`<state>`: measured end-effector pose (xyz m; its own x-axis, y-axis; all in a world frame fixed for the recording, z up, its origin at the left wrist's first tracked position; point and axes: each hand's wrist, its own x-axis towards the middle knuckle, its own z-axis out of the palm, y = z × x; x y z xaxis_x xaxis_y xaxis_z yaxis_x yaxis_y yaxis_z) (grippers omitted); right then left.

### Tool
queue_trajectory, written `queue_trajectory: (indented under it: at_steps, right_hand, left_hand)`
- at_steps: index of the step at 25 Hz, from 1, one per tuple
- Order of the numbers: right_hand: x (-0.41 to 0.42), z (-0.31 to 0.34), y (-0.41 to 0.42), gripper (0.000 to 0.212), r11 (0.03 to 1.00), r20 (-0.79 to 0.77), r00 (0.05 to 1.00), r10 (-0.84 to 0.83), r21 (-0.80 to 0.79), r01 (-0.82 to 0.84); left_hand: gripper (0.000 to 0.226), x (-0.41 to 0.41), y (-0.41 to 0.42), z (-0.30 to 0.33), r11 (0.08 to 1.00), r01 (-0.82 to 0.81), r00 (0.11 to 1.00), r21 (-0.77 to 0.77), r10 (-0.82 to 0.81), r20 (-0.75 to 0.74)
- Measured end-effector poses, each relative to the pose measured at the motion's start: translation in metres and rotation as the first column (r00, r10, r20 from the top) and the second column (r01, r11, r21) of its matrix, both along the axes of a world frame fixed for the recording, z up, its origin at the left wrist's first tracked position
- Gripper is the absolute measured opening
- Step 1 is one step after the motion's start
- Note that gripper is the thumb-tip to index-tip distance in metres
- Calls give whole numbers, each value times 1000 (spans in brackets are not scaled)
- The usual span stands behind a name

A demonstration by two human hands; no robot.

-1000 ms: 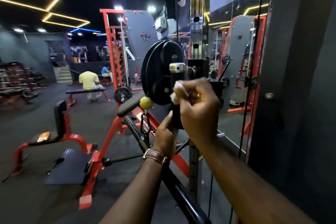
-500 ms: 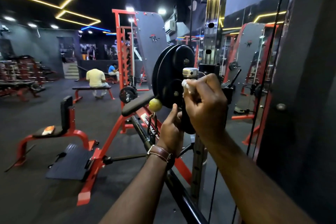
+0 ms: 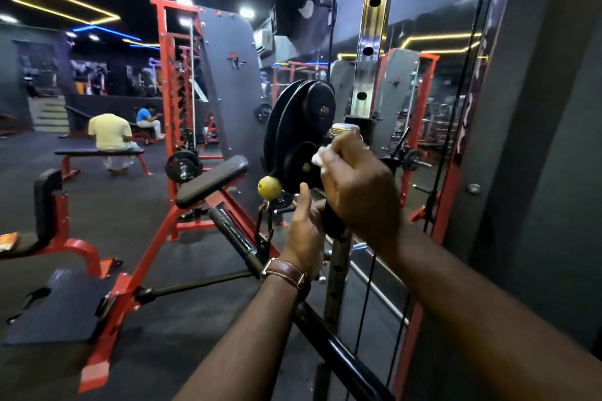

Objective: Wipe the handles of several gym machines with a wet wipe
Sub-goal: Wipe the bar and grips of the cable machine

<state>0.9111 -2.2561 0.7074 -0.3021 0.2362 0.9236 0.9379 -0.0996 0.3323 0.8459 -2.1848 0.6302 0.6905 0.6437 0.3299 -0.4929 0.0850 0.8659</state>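
Fingers of right hand (image 3: 358,192) curl round wet wipe (image 3: 321,156) on handle (image 3: 332,221); left hand (image 3: 304,231) steadies handle base, fingers hidden, grip unclear. Advice: rub full length, chrome cap (image 3: 345,132) included.

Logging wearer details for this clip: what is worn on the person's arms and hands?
Both forearms are bare, with no sleeves in view and no gloves. The left hand has a brown leather watch strap with light stitching and a metal buckle at the wrist. The right hand shows nothing worn.
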Motion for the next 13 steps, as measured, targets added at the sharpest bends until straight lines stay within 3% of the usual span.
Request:
queue_trajectory:
  at_steps: [3,6,10,13]
  right_hand:
    - [-9,-29,-12,16,964,221,964,-150,-185,193]
    - [-20,0,-7,19,925,221,951,-217,-263,273]
    - [-48,32,7,41,886,156,938,-310,-309,344]
    - [-45,18,-16,29,853,179,923,-340,-354,382]
  left_hand:
    - [81,-2,0,-1,994,52,998,-100,-48,40]
    - [82,-1,4,-1,993,75,996,-95,-69,62]
    - [92,-3,11,0,981,182,981,-66,-177,74]
    - [95,-5,11,-2,966,256,964,-15,-254,80]
